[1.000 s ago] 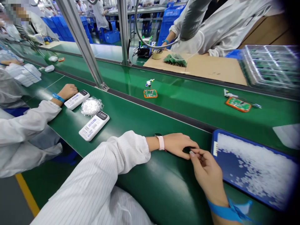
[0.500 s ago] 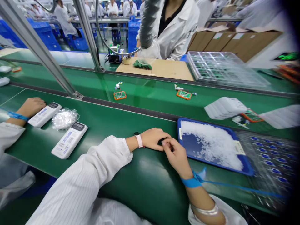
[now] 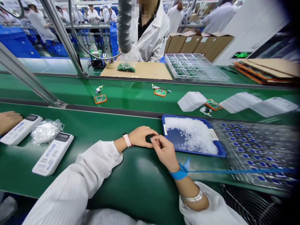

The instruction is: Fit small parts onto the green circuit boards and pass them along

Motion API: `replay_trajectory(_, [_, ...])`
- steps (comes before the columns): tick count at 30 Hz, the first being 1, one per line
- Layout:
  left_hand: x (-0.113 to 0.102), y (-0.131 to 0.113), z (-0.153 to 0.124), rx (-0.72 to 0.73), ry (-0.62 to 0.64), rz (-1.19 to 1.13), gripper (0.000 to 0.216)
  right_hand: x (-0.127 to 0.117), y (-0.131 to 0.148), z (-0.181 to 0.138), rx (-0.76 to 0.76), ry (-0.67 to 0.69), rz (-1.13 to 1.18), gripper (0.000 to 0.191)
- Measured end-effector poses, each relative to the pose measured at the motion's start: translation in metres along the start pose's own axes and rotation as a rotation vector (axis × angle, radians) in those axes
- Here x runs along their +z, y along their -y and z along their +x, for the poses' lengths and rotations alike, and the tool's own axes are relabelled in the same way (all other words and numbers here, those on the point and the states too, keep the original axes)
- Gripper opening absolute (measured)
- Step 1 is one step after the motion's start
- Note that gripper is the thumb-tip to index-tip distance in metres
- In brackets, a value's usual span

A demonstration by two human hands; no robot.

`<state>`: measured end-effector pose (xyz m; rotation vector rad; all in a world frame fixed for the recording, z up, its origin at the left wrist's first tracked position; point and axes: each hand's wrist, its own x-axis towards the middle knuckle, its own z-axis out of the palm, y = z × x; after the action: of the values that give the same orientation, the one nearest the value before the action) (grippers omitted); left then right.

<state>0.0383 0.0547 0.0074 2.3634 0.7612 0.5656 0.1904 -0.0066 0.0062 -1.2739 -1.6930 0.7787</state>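
My left hand (image 3: 142, 136), with a pink watch band at its wrist, is curled over the green bench. Its fingertips meet those of my right hand (image 3: 166, 152), which is pinched and wears a blue wrist strap. Between the fingers is a dark patch; whether it is a small part or just the bench showing through, I cannot make out. Close to my right hand lies a blue tray (image 3: 179, 139) with a heap of small translucent white pieces (image 3: 201, 137). Left of my left arm are a white device with a dark display (image 3: 53, 154) and a crumpled clear plastic bag (image 3: 47, 131).
Clear trays of blue-faced parts (image 3: 248, 150) lie at the right. Beyond a dark rail are orange-edged circuit boards (image 3: 100, 99) and stacked white covers (image 3: 192, 101). A co-worker's hand (image 3: 9, 121) rests by another white device (image 3: 21, 129). A grey duct (image 3: 124, 25) hangs ahead.
The view has swung to the right, so the bench and its things appear further left. My hands keep their fingertips together, with only a slight shift of the fingers.
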Motion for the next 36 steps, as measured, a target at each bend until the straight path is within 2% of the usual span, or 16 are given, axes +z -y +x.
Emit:
replay_trajectory(4, [-0.019, 0.017, 0.025, -0.003, -0.100, -0.042, 0.032, -0.012, -0.002, 0.004, 0.022, -0.075, 0.043, 0.020])
replay_trajectory(9, [-0.049, 0.079, 0.110, -0.336, -0.347, 0.153, 0.021, -0.040, -0.022, 0.019, 0.106, -0.291, 0.136, 0.023])
replay_trajectory(13, [-0.061, 0.124, 0.176, -0.414, -0.380, 0.256, 0.018, -0.060, -0.038, 0.029, 0.174, -0.401, 0.173, 0.027])
replay_trajectory(16, [-0.061, 0.145, 0.201, -0.429, -0.382, 0.322, 0.037, -0.068, -0.044, 0.031, 0.215, -0.420, 0.184, 0.029])
replay_trajectory(18, [-0.061, 0.157, 0.207, -0.425, -0.372, 0.360, 0.051, -0.070, -0.045, 0.032, 0.244, -0.416, 0.200, 0.030])
replay_trajectory(22, [-0.074, 0.174, 0.205, -0.421, -0.298, 0.426, 0.065, -0.073, -0.044, 0.033, 0.273, -0.371, 0.234, 0.028])
replay_trajectory(26, [-0.090, 0.171, 0.195, -0.403, -0.198, 0.483, 0.080, -0.071, -0.040, 0.033, 0.270, -0.346, 0.235, 0.022])
replay_trajectory(29, [-0.097, 0.170, 0.188, -0.403, -0.177, 0.512, 0.091, -0.069, -0.037, 0.033, 0.284, -0.350, 0.229, 0.015])
replay_trajectory(31, [-0.102, 0.183, 0.188, -0.433, -0.196, 0.529, 0.095, -0.069, -0.035, 0.035, 0.293, -0.337, 0.216, 0.012])
replay_trajectory(33, [-0.105, 0.204, 0.193, -0.526, -0.214, 0.595, 0.092, -0.070, -0.036, 0.037, 0.290, -0.336, 0.196, 0.011])
replay_trajectory(36, [-0.109, 0.230, 0.199, -0.521, -0.101, 0.615, 0.093, -0.070, -0.037, 0.038, 0.281, -0.337, 0.210, 0.010])
